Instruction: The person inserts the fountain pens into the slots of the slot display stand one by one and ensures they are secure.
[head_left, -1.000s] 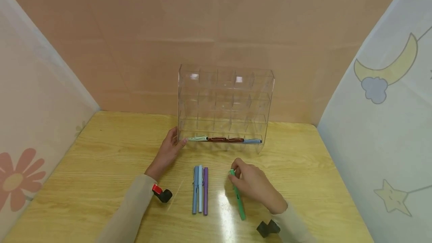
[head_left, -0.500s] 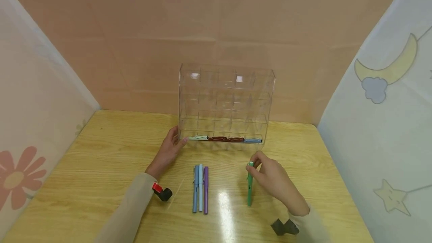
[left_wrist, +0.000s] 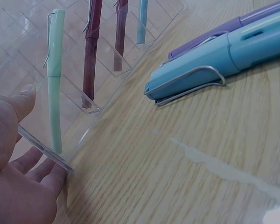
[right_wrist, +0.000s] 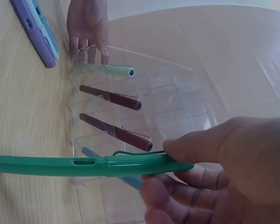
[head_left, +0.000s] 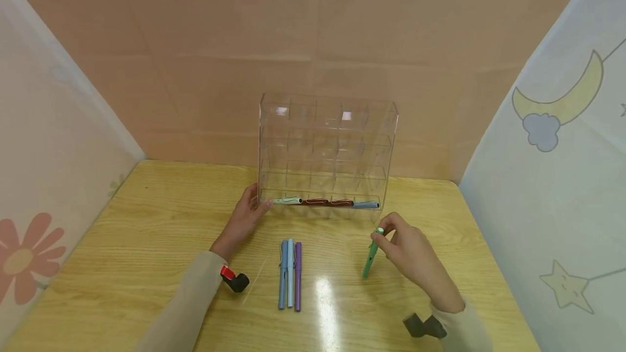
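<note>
In the head view my right hand (head_left: 411, 249) pinches a green pen (head_left: 373, 257) by its capped end, in front of the rack's right corner. The right wrist view shows thumb and fingers on the cap of this green pen (right_wrist: 84, 166), its clip along the side. My left hand (head_left: 243, 216) grips the lower left side wall of a clear acrylic pen rack (head_left: 325, 148). Along the rack's bottom row stand a pale green pen (left_wrist: 55, 84), two dark red pens (left_wrist: 91, 60) and a blue pen (head_left: 365, 205).
Three capped pens lie side by side on the wooden table (head_left: 171, 221) before the rack: a blue-grey pen (head_left: 282, 276), a light blue pen (head_left: 290, 276) and a purple pen (head_left: 298, 278). A tan backdrop (head_left: 205, 69) rises behind; patterned cloth walls flank the table.
My right hand has lifted the green pen and carried it right and towards the rack, turning it more upright. The left hand and the rack stay where they were.
</note>
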`<state>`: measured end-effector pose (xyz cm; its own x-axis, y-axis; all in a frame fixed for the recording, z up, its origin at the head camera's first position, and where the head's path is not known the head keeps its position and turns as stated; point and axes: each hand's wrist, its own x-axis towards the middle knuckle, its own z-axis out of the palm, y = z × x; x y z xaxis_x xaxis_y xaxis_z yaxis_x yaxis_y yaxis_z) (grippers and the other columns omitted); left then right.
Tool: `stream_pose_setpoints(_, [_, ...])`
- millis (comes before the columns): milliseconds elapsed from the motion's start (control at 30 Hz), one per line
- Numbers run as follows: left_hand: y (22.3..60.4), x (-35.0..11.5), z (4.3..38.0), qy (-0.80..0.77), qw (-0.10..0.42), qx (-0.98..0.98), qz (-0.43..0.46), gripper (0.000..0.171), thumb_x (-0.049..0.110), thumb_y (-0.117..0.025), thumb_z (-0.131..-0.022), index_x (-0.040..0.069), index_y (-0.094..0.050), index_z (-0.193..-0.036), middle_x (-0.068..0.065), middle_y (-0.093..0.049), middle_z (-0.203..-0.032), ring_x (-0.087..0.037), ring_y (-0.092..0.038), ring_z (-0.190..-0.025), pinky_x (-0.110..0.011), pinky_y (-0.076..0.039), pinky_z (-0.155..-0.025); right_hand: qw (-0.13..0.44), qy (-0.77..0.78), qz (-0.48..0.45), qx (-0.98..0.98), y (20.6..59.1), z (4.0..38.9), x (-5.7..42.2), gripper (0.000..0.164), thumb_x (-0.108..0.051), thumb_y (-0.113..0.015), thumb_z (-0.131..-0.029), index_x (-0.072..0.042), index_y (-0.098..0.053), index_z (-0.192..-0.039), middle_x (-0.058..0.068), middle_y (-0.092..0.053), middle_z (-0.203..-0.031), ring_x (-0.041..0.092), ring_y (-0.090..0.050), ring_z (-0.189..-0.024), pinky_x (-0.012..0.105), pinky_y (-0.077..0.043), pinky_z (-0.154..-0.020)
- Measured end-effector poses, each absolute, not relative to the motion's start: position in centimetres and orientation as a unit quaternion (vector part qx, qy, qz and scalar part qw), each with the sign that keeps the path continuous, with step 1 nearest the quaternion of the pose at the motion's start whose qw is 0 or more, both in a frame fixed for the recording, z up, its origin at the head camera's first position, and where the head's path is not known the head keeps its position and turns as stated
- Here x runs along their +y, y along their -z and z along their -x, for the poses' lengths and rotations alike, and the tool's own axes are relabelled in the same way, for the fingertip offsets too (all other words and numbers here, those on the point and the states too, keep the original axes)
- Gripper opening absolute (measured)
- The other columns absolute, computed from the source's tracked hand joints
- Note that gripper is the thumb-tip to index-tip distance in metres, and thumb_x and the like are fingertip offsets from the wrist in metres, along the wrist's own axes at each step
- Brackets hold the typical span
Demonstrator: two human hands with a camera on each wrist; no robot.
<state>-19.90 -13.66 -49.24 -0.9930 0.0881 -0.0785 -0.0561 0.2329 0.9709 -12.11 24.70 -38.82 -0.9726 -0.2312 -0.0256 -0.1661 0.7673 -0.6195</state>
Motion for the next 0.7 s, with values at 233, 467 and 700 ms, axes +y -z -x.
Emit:
stream_pose_setpoints(233, [49.1,-13.6,19.8,-0.611,0.062,0.789,-0.003,0.074,0.035,-0.057,-0.112,0.013,-0.017,-0.17,-0.017,-0.02,-0.178,-0.044,-0.025,-0.165,-0.061,-0.03,-0.131,0.024,0.321,0.095,0.942,38.5,12.4,25.6,0.023,-0.027,-0.068,-0.106,-0.008,-0.061,-0.116,0.001,-0.067,-0.077,0.006,-0.053,-0.057,0.024,-0.044,-0.05])
stream_pose_setpoints(467, [49.3,-13.7,19.9,-0.61,0.056,0.79,-0.007,0.076,0.038,-0.059,-0.111,0.013,-0.018,-0.169,-0.018,-0.021,-0.178,-0.044,-0.026,-0.164,-0.06,-0.032,-0.13,-0.016,0.315,0.091,0.945,38.1,12.8,26.3,0.024,-0.025,-0.07,-0.105,-0.006,-0.061,-0.117,0.004,-0.068,-0.076,0.006,-0.053,-0.056,0.024,-0.042,-0.049])
stream_pose_setpoints(700, [49.5,-13.7,20.1,-0.611,0.057,0.789,-0.004,0.074,0.036,-0.058,-0.111,0.013,-0.019,-0.169,-0.018,-0.021,-0.178,-0.044,-0.026,-0.164,-0.06,-0.031,-0.131,-0.023,0.317,0.063,0.946,37.5,13.0,26.9,0.028,-0.028,-0.068,-0.107,-0.005,-0.059,-0.12,0.006,-0.069,-0.076,0.009,-0.054,-0.057,0.026,-0.041,-0.049])
